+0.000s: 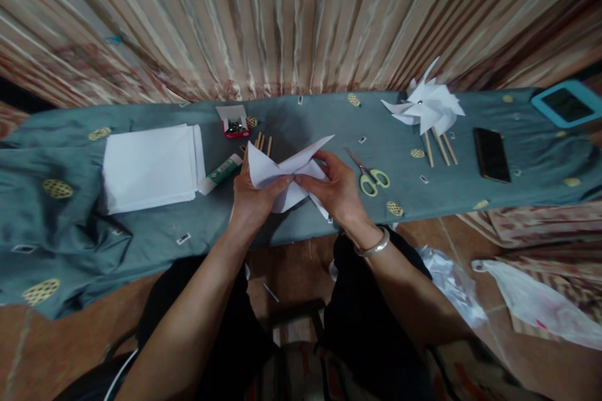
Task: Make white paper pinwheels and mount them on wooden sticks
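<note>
Between my two hands is a white paper pinwheel [292, 167], its corners curled in toward the middle. My left hand [255, 200] grips its left side, with the thumb pressed near the centre. From the right, my right hand [336, 188] pinches it, thumb also at the centre. Whether a pin sits under the thumbs is hidden. Several wooden sticks [269, 146] lie just behind the paper, partly covered by it. Green-handled scissors [368, 180] rest to the right of my right hand.
At left lies a stack of white paper [150, 169], beside a green and white glue box [223, 170]. A small red box of metal pins [235, 126] stands open behind. Finished pinwheels on sticks [427, 106], a phone [491, 155] and a blue-framed tablet [567, 104] occupy the right side of the cloth.
</note>
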`<act>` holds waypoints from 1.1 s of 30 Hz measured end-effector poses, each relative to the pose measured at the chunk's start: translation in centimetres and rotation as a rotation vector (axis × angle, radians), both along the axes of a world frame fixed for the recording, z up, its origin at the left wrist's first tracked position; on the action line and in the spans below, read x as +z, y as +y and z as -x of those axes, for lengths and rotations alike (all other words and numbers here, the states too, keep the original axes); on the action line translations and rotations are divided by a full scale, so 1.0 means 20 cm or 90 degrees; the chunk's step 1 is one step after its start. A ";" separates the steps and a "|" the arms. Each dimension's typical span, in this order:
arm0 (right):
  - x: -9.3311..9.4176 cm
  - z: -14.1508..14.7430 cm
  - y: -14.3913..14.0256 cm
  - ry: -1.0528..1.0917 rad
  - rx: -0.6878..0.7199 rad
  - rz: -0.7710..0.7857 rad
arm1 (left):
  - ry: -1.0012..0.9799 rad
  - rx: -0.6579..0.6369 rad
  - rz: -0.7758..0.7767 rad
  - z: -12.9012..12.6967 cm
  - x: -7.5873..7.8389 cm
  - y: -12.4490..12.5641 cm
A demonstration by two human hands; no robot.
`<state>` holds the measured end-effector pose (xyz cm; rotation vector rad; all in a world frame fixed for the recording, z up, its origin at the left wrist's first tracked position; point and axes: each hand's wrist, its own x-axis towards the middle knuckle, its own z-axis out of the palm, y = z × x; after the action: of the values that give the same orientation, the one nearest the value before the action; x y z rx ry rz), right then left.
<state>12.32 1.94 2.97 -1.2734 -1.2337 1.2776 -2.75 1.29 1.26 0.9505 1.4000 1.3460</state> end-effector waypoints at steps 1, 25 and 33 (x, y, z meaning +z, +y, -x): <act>0.00 0.00 0.00 0.005 -0.001 -0.001 | 0.002 0.000 -0.001 0.00 0.00 0.00; 0.01 0.01 0.00 -0.041 -0.011 0.007 | 0.018 -0.023 0.002 0.01 -0.03 0.00; 0.00 0.01 0.00 -0.059 -0.019 -0.020 | 0.018 -0.011 0.020 0.00 -0.02 -0.01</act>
<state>12.19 1.92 3.06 -1.3354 -1.2902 1.1855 -2.81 1.16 0.91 0.9623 1.4280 1.2992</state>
